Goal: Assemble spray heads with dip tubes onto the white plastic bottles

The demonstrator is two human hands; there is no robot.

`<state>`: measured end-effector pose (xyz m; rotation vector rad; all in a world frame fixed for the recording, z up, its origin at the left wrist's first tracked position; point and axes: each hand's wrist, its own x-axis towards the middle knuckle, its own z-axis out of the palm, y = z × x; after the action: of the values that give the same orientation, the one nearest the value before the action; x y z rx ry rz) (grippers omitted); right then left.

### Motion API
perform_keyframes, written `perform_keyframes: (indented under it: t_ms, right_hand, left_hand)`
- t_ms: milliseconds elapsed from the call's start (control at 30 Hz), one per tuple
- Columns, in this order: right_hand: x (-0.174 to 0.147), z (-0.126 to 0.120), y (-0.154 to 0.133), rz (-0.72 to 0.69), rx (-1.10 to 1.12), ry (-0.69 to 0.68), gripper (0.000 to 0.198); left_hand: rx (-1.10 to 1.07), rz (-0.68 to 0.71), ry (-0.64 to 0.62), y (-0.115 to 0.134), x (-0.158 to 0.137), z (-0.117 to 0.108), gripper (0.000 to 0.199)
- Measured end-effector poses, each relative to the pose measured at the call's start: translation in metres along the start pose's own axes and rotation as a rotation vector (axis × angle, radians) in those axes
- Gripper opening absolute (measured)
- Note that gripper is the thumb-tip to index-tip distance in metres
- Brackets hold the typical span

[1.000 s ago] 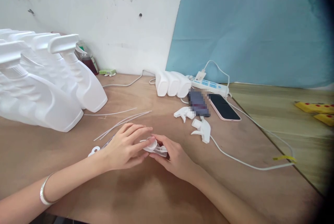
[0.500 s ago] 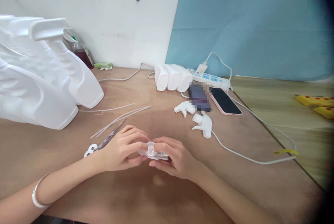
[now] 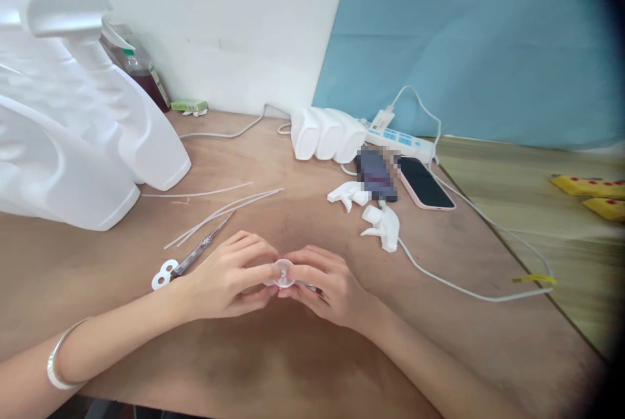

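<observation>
Between the fingertips of both hands is a small white plastic spray head part (image 3: 284, 273), its round translucent cup facing me. My left hand (image 3: 235, 277) is closed on its left side, the index finger at the cup's rim. From the right, my right hand (image 3: 326, 281) pinches the same part, and its fingers cover most of the body. Beside my left wrist lie a clear-handled pointed tool (image 3: 198, 254) and white ring washers (image 3: 165, 274). Thin white tubes (image 3: 219, 215) are spread beyond it. Two white trigger spray heads (image 3: 383, 227) rest ahead of my right hand.
Large white spray bottles (image 3: 83, 126) fill the left, with a bottle of dark liquid (image 3: 151, 86) behind. Small white bottles (image 3: 327, 135), a power strip (image 3: 403, 142) and two phones (image 3: 427, 183) stand at the back. A white cable (image 3: 454, 288) crosses the right side.
The spray head part has turned in my fingers, so its round cup now shows more fully and less of its body is visible. The camera view has shifted slightly.
</observation>
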<state>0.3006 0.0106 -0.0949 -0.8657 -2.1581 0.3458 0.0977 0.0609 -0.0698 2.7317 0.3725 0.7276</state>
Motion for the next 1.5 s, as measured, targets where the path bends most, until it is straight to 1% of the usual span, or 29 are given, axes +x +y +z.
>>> perform_keyframes:
  t_ms: [100, 200, 367, 567, 933, 1067, 1100, 1167, 1233, 1333, 1500]
  right_hand:
    - [0.001, 0.0, 0.0, 0.005, 0.009, -0.016, 0.01]
    - [0.002, 0.0, 0.0, -0.004, 0.007, -0.023, 0.007]
    - [0.002, -0.001, -0.001, -0.004, 0.006, -0.026, 0.007]
    - [0.003, -0.002, -0.003, -0.002, 0.038, -0.02, 0.013]
    - [0.004, -0.002, -0.003, 0.002, 0.108, -0.024, 0.009]
    - [0.002, 0.0, -0.001, 0.008, 0.093, -0.02, 0.007]
    - [0.001, 0.002, 0.0, 0.024, 0.096, -0.004, 0.008]
    - [-0.001, 0.004, 0.001, 0.067, 0.107, 0.041, 0.021]
    - [-0.003, 0.006, 0.002, 0.099, 0.101, 0.082, 0.031]
    - [-0.003, 0.007, 0.002, 0.1, 0.068, 0.1, 0.033]
    - [-0.001, 0.005, 0.0, 0.112, 0.06, 0.065, 0.028]
  left_hand:
    - [0.054, 0.043, 0.019, -0.002, 0.0, 0.001, 0.018]
    - [0.097, 0.083, 0.002, -0.004, 0.001, -0.001, 0.017]
    - [0.111, 0.101, 0.007, -0.004, 0.0, -0.001, 0.015]
    - [0.07, 0.063, 0.03, -0.005, -0.004, 0.002, 0.015]
    - [0.038, 0.061, -0.018, -0.008, -0.005, 0.001, 0.017]
    - [-0.013, 0.023, 0.007, -0.006, -0.002, 0.002, 0.014]
    - [-0.025, 0.012, 0.017, -0.005, -0.001, 0.002, 0.016]
    - [-0.033, -0.008, 0.021, -0.003, 0.0, 0.001, 0.019]
    - [-0.028, -0.023, -0.006, -0.001, 0.001, -0.001, 0.022]
    - [-0.027, -0.039, -0.036, 0.002, 0.002, -0.002, 0.024]
    - [-0.034, -0.052, -0.064, 0.002, 0.003, -0.004, 0.021]
